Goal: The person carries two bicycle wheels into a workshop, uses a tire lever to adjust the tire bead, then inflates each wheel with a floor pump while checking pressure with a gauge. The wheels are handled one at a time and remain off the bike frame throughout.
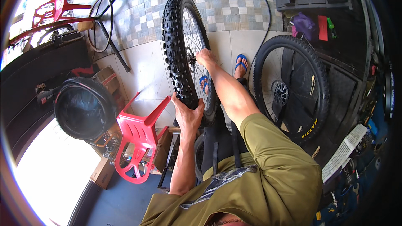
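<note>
A bicycle wheel [172,46] with a black knobby tyre stands upright in front of me, spokes facing right. My left hand [189,112] grips the near lower part of the tyre, the thumb on one side and the fingers on the other. At the middle of the wheel, my right hand [206,57] is closed at the end of the hub [191,57]. Its fingers cover whatever they hold there. Through the spokes shows one of my feet in a blue flip-flop [204,84].
To the right, a second wheel [256,79] with a disc rotor leans against dark cabinets [335,67]. A red plastic chair [138,129] is at the left, beside stacked tyres [63,113]. A metal stand [113,44] and a black hose [268,12] are farther off.
</note>
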`<state>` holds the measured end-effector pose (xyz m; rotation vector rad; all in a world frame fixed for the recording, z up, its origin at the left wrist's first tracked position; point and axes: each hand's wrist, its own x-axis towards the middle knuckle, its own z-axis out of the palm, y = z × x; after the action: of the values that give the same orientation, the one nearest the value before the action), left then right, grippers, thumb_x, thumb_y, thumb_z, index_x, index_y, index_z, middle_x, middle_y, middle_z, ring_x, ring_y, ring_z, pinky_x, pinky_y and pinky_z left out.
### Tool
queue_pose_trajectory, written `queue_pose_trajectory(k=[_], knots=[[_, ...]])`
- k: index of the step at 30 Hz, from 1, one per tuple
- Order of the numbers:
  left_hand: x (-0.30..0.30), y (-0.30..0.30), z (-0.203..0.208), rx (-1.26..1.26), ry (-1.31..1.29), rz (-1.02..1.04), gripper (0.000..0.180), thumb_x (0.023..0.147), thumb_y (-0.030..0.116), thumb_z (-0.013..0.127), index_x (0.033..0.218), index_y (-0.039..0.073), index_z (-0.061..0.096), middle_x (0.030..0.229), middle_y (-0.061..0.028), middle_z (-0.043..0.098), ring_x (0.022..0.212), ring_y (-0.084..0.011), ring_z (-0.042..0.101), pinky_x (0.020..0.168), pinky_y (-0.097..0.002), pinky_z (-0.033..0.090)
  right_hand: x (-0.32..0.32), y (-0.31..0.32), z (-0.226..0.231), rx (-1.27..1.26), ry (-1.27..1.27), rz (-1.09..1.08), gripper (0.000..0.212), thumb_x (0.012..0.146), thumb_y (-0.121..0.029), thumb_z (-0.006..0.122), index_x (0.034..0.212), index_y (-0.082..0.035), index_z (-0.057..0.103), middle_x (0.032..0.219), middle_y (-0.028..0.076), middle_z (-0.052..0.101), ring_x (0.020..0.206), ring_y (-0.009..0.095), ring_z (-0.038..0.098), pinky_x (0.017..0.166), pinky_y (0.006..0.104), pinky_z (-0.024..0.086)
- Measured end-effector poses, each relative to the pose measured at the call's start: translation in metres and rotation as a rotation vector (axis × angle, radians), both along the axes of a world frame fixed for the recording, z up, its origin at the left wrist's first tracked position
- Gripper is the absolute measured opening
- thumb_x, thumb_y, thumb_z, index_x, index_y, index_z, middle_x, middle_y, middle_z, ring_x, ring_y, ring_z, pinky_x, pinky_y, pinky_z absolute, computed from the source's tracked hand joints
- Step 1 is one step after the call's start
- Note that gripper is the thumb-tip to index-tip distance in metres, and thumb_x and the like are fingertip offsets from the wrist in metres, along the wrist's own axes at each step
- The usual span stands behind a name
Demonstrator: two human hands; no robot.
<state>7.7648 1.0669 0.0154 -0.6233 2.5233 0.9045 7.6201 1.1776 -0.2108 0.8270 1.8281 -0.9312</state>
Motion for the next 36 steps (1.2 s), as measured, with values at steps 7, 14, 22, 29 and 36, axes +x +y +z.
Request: queue_pose_trajectory(k=[7, 14, 22, 29, 36], knots=[[0.007, -0.016, -0.005, 0.043, 0.046, 0.017, 0.091, 0.08, 0.022, 0.084, 0.15, -0.001, 0.03, 0.12, -0.033, 0.061, 0.107, -0.0498, 0.064, 0.094, -0.0526, 0.051, 0.023, 0.023, -0.029, -0.127, 0.21, 0.135, 0.043, 0.098, -0.051, 0.064, 0.111, -0.013, 0.08, 0.111, 0.017, 0.078, 0.109, 0.033, 0.075, 0.096, 0.0436, 0.057], [0.012, -0.114, -0.014, 0.231, 0.021, 0.154, 0.082, 0.079, 0.007, 0.086, 0.144, 0.006, 0.035, 0.103, -0.0098, 0.064, 0.088, -0.0187, 0.064, 0.077, -0.0341, 0.056, 0.011, 0.101, -0.016, 0.026, 0.332, 0.48, 0.041, 0.099, -0.051, 0.059, 0.119, -0.02, 0.078, 0.104, 0.013, 0.079, 0.102, 0.037, 0.074, 0.09, 0.0508, 0.057], [-0.001, -0.193, -0.024, 0.06, -0.058, 0.133, 0.084, 0.077, 0.006, 0.087, 0.146, 0.005, 0.04, 0.113, -0.0119, 0.066, 0.096, -0.0219, 0.068, 0.084, -0.0371, 0.06, -0.002, 0.049, -0.088, -0.156, 0.548, 0.743, 0.046, 0.099, -0.053, 0.062, 0.134, -0.025, 0.07, 0.125, 0.012, 0.072, 0.117, 0.035, 0.069, 0.097, 0.051, 0.056], [0.001, -0.208, -0.035, 0.009, -0.154, 0.205, 0.106, 0.074, 0.008, 0.087, 0.161, 0.001, 0.027, 0.125, -0.0177, 0.066, 0.105, -0.0259, 0.069, 0.09, -0.0388, 0.06, 0.005, 0.008, -0.108, -0.142, 0.549, 0.612, 0.044, 0.103, -0.052, 0.058, 0.137, -0.025, 0.068, 0.12, 0.012, 0.072, 0.113, 0.037, 0.07, 0.097, 0.052, 0.056], [-0.002, -0.212, -0.037, -0.036, -0.127, 0.205, 0.106, 0.072, 0.012, 0.088, 0.161, 0.0, 0.031, 0.132, -0.0192, 0.063, 0.113, -0.0292, 0.066, 0.096, -0.0409, 0.057, 0.005, 0.009, -0.115, -0.17, 0.537, 0.656, 0.041, 0.103, -0.047, 0.056, 0.132, -0.023, 0.071, 0.116, 0.014, 0.075, 0.109, 0.039, 0.071, 0.095, 0.0535, 0.056]])
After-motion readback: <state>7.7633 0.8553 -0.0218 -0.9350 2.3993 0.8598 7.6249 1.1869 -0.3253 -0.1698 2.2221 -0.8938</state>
